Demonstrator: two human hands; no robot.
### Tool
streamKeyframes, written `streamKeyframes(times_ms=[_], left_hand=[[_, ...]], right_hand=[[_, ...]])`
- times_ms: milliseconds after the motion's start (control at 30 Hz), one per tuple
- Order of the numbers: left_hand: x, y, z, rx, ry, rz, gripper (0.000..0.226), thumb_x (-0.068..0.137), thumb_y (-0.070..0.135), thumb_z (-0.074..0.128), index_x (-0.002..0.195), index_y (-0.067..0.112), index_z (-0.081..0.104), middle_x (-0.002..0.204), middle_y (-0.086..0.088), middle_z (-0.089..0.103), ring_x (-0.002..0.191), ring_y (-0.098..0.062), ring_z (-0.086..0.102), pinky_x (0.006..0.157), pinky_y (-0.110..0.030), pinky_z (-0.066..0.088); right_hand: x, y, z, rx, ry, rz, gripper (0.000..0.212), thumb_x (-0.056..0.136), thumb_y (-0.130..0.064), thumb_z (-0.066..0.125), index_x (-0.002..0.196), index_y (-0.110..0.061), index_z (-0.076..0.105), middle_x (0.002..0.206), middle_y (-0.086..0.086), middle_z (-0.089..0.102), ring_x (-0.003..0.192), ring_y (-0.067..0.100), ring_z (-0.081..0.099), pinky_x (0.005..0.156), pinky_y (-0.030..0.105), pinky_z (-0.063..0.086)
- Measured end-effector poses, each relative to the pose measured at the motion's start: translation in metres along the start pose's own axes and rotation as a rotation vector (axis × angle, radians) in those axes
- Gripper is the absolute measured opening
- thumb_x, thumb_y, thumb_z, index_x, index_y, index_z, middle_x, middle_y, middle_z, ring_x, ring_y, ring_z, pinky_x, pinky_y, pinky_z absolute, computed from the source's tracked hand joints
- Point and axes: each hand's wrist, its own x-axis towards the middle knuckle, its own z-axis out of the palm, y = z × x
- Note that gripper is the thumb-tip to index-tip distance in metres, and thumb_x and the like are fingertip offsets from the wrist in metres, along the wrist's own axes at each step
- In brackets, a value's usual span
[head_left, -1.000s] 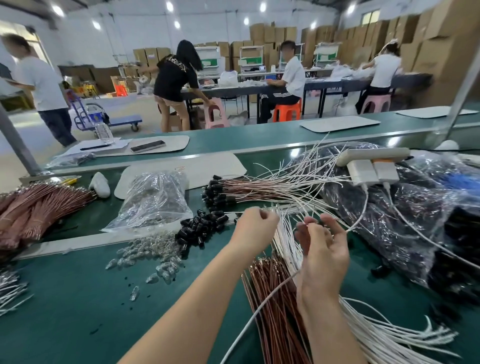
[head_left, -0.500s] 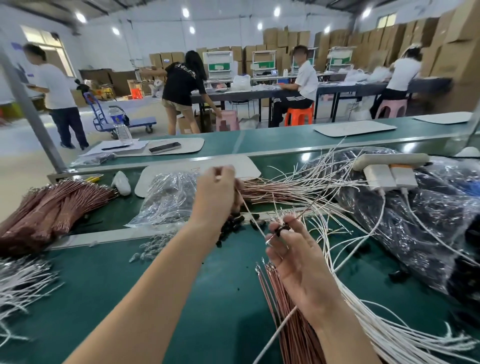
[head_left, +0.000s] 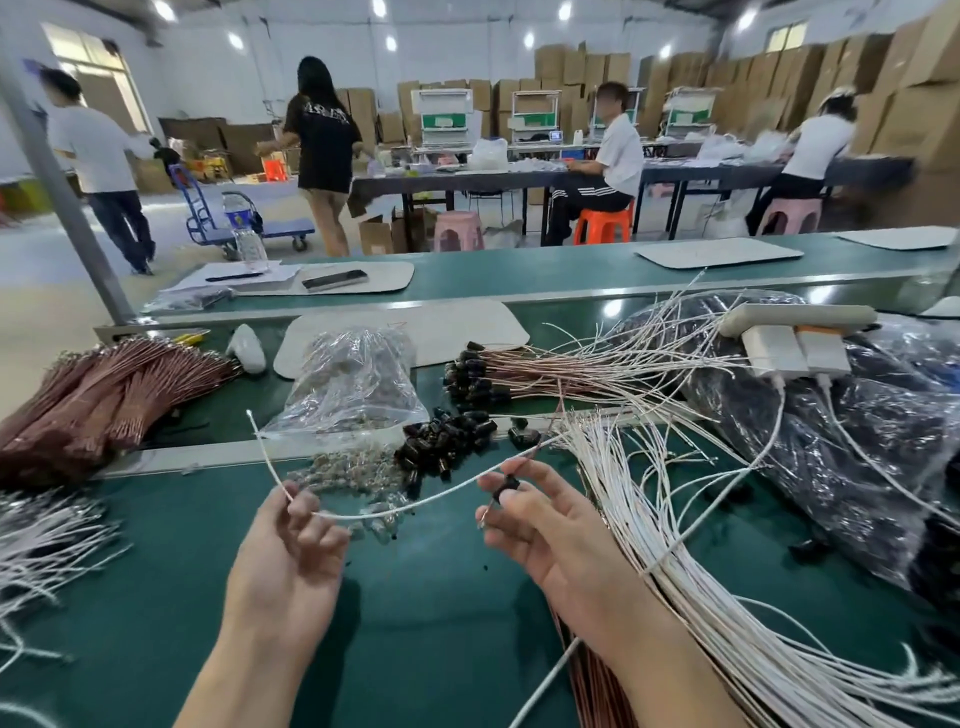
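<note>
My left hand (head_left: 291, 551) pinches a thin white wire (head_left: 415, 501) near one end; its free tip curves up to the left. The wire runs right to my right hand (head_left: 540, 519), which pinches a small black cap (head_left: 506, 486) between thumb and fingers at the wire's other end. Both hands hover above the green table (head_left: 415, 623). A pile of loose black caps (head_left: 447, 441) and a scatter of small clear bulbs (head_left: 353, 470) lie just beyond my hands. A large bundle of white wires (head_left: 675, 545) lies to the right under my right forearm.
Copper-coloured wire bundles (head_left: 104, 389) lie at the left, more white wires (head_left: 47, 545) at the left edge. A clear plastic bag (head_left: 353, 384) sits behind the bulbs, capped copper wires (head_left: 545, 369) beside it. Black plastic bags (head_left: 831, 415) and a power strip (head_left: 795, 322) fill the right. Several people work behind.
My left hand has come back from the far pile and down toward me, now holding one white wire drawn out between both hands. The right hand keeps the black cap.
</note>
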Motion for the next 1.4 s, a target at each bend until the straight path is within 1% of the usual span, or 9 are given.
streamKeyframes(times_ms=[167,267,367,533,633,767,933,1100,1400], left_hand=[[0.004,0.008,-0.006,0.085,0.073,0.056,0.024,0.106,0.025,0.045,0.082,0.024,0.048,0.059,0.010,0.036,0.040,-0.004,0.026,0.039,-0.016,0.030],[0.000,0.011,-0.009,0.086,0.074,0.072,0.020,0.104,0.028,0.048,0.085,0.024,0.053,0.066,0.010,0.049,0.039,-0.004,0.028,0.039,-0.015,0.032],[-0.006,-0.003,0.000,0.215,0.006,0.058,0.022,0.102,0.036,0.054,0.093,0.019,0.064,0.077,0.005,0.068,0.045,-0.004,0.041,0.045,-0.017,0.044],[-0.023,-0.049,0.017,0.543,-0.209,-0.028,0.028,0.085,0.034,0.070,0.103,0.013,0.068,0.087,-0.003,0.074,0.067,-0.014,0.067,0.055,-0.026,0.056],[-0.033,-0.057,0.015,0.628,-0.328,0.031,0.031,0.069,0.041,0.078,0.092,0.020,0.075,0.092,-0.008,0.076,0.079,-0.017,0.071,0.065,-0.026,0.059],[-0.027,-0.054,0.016,0.527,-0.248,0.102,0.028,0.065,0.034,0.080,0.089,0.020,0.080,0.085,-0.008,0.075,0.078,-0.014,0.071,0.064,-0.023,0.058],[-0.021,-0.046,0.013,0.391,-0.127,0.146,0.025,0.076,0.024,0.071,0.098,0.013,0.071,0.086,-0.004,0.076,0.068,-0.011,0.070,0.055,-0.022,0.056],[-0.019,-0.042,0.010,0.423,-0.121,0.168,0.026,0.081,0.028,0.068,0.101,0.010,0.069,0.089,-0.004,0.076,0.070,-0.011,0.070,0.057,-0.023,0.057],[-0.019,-0.044,0.008,0.520,-0.159,0.205,0.027,0.082,0.030,0.068,0.101,0.010,0.068,0.088,-0.003,0.076,0.067,-0.009,0.067,0.057,-0.021,0.056]], right_hand=[[0.002,0.001,-0.003,0.008,0.087,-0.050,0.030,0.080,-0.007,0.068,0.110,-0.008,0.064,0.116,0.013,0.072,0.086,0.023,0.072,0.067,0.027,0.060],[0.003,0.003,-0.005,0.012,0.118,-0.059,0.025,0.085,-0.005,0.066,0.110,-0.009,0.065,0.117,0.013,0.073,0.086,0.022,0.073,0.065,0.027,0.059],[0.005,0.007,-0.004,-0.006,0.139,-0.046,0.020,0.090,0.000,0.063,0.105,-0.012,0.067,0.114,0.012,0.074,0.085,0.021,0.073,0.064,0.026,0.059],[0.008,0.013,0.001,-0.054,0.136,-0.029,0.021,0.091,0.003,0.061,0.101,-0.014,0.068,0.108,0.011,0.076,0.082,0.020,0.074,0.061,0.026,0.058],[0.009,0.015,0.001,-0.069,0.125,-0.021,0.020,0.092,0.003,0.060,0.102,-0.014,0.066,0.106,0.010,0.076,0.082,0.019,0.074,0.062,0.025,0.058],[0.010,0.011,-0.002,0.026,0.135,-0.038,0.028,0.078,-0.006,0.068,0.105,-0.011,0.064,0.102,0.015,0.075,0.082,0.021,0.074,0.066,0.026,0.060],[0.010,0.006,-0.007,0.125,0.199,-0.088,0.030,0.078,-0.009,0.069,0.107,-0.013,0.063,0.096,0.013,0.075,0.081,0.021,0.075,0.065,0.026,0.060],[0.010,0.004,-0.005,0.161,0.218,-0.123,0.019,0.081,-0.013,0.068,0.100,-0.013,0.064,0.087,0.010,0.074,0.082,0.022,0.075,0.069,0.027,0.062],[0.012,0.006,-0.008,0.135,0.260,-0.157,0.023,0.077,-0.022,0.071,0.097,-0.013,0.064,0.084,0.011,0.074,0.079,0.021,0.075,0.065,0.026,0.061]])
